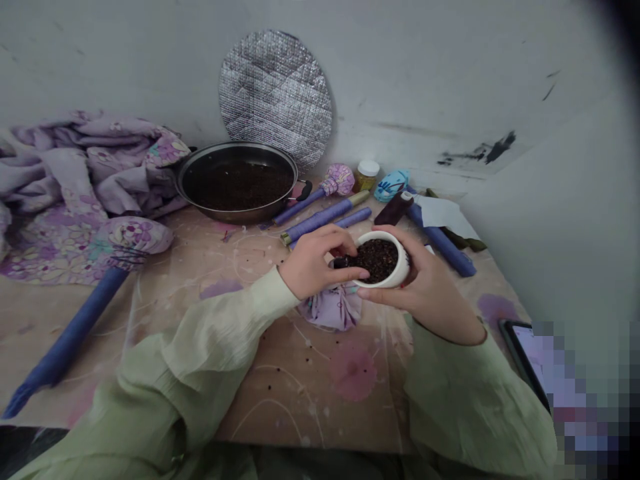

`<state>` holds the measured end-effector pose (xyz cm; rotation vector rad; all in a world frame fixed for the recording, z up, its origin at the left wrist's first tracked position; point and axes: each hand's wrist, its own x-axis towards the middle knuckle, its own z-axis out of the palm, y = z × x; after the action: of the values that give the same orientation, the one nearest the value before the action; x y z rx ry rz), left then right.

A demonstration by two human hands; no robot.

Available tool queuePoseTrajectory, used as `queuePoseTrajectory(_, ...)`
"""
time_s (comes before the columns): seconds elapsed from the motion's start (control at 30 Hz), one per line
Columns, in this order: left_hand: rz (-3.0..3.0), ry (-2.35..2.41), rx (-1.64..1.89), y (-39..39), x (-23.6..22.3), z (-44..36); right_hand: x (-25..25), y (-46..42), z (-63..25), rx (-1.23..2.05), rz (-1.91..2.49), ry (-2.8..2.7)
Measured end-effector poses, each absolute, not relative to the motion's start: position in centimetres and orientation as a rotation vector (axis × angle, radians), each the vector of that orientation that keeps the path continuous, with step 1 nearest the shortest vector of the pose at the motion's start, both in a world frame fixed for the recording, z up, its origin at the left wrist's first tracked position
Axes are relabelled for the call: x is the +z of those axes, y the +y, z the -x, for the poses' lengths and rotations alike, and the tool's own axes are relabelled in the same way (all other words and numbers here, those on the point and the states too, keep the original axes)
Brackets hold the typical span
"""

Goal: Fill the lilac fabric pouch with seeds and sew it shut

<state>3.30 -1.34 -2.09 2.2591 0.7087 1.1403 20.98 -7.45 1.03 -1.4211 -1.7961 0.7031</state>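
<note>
R hand [429, 288] holds cup [401, 270], L [316, 261] prob. touching grains [380, 260].

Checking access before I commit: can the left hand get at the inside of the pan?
Probably yes: the pan is uncovered, with the silver disc behind it. But the left hand is occupied at the white bowl.
</note>
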Motion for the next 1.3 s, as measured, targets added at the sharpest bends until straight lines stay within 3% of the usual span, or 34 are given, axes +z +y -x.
queuePoseTrajectory(1.3,-2.217,0.723,1.166,-1.50,-2.17,-3.28,1.08,-7.47,-20.96,0.720,1.426,-1.790)
